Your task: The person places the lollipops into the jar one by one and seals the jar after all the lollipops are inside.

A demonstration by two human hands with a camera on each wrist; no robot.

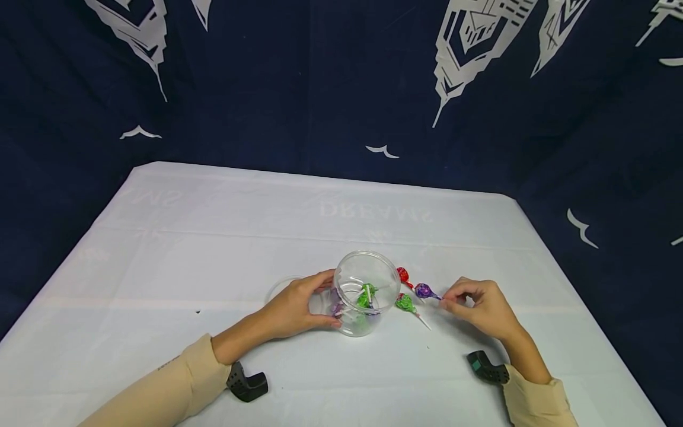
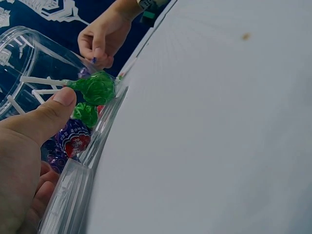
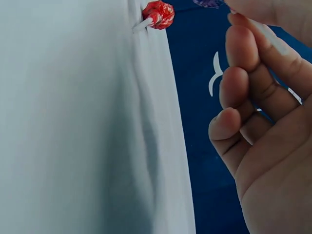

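My left hand [image 1: 293,305] grips a clear plastic jar [image 1: 368,267] round its side, the mouth facing up and toward me. Inside it lie several wrapped lollipops, among them a green lollipop [image 2: 100,87] and a purple one [image 2: 74,138]. To the right of the jar, my right hand [image 1: 480,305] pinches the stick of a purple lollipop [image 1: 424,290] between thumb and forefinger. In the right wrist view only the edge of its wrapper [image 3: 208,3] shows. A red lollipop [image 1: 402,274] and another green lollipop [image 1: 405,303] lie on the white cloth between jar and hand.
A clear round lid [image 1: 274,289] lies on the table behind my left hand, partly hidden by it. White cloth [image 1: 213,267] covers the table. A dark blue curtain [image 1: 299,89] with white prints hangs behind the far edge.
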